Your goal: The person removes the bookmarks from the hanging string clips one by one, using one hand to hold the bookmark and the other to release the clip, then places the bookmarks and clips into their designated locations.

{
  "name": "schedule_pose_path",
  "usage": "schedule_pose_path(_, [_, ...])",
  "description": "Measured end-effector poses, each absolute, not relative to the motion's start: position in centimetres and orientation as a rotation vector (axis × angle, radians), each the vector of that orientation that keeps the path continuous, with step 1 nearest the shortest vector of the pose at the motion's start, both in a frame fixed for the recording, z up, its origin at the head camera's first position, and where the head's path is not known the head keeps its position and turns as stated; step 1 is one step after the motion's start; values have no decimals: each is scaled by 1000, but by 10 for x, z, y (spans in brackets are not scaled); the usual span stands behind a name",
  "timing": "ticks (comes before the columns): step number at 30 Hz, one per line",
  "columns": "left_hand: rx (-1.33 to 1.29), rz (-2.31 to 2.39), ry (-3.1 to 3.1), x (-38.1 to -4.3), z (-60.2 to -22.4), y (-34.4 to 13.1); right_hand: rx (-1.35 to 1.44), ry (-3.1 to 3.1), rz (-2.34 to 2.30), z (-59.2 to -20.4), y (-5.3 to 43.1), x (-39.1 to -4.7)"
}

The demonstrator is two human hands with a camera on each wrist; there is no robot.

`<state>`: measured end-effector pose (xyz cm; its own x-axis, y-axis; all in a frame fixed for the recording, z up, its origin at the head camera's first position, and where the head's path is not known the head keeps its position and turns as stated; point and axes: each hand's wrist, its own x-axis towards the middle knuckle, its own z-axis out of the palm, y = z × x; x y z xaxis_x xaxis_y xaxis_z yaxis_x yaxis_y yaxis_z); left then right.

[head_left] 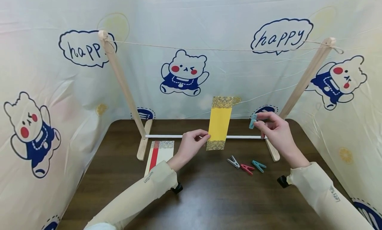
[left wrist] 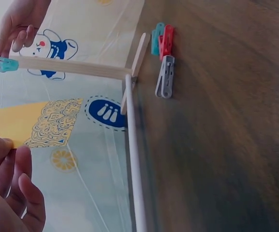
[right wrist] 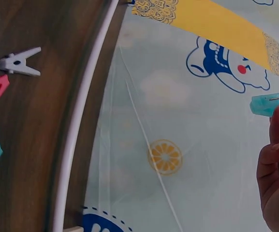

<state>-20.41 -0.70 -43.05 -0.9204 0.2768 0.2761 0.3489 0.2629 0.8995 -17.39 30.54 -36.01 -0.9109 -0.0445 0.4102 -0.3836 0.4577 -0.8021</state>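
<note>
My left hand [head_left: 194,143] pinches the left edge of a yellow paper strip [head_left: 220,123] with black-and-gold lace-patterned ends. The strip stands nearly upright above the table, below the string [head_left: 191,48]. To its right, my right hand [head_left: 276,133] holds a teal clothespin [head_left: 253,121] between thumb and fingers. The right wrist view shows this teal clothespin [right wrist: 270,104] at the fingertips, apart from the yellow strip [right wrist: 221,21]. In the left wrist view the thumb and fingers of my left hand [left wrist: 8,188] grip the strip near its patterned end [left wrist: 57,123].
A wooden frame with a left post [head_left: 123,85], a right post [head_left: 307,79] and a white crossbar [head_left: 164,136] carries the string. Grey [head_left: 233,162], red [head_left: 247,169] and teal [head_left: 258,166] clothespins lie on the table [head_left: 209,196]. A white-and-red strip [head_left: 161,153] lies left, partly under my left arm.
</note>
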Motion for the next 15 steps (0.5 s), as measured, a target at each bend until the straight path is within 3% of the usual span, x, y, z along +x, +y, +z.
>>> schedule_pose_path(15, [-543, -1795, -2497, -186, -449, -35, 422, -2473, 1454, -384, 286, -164])
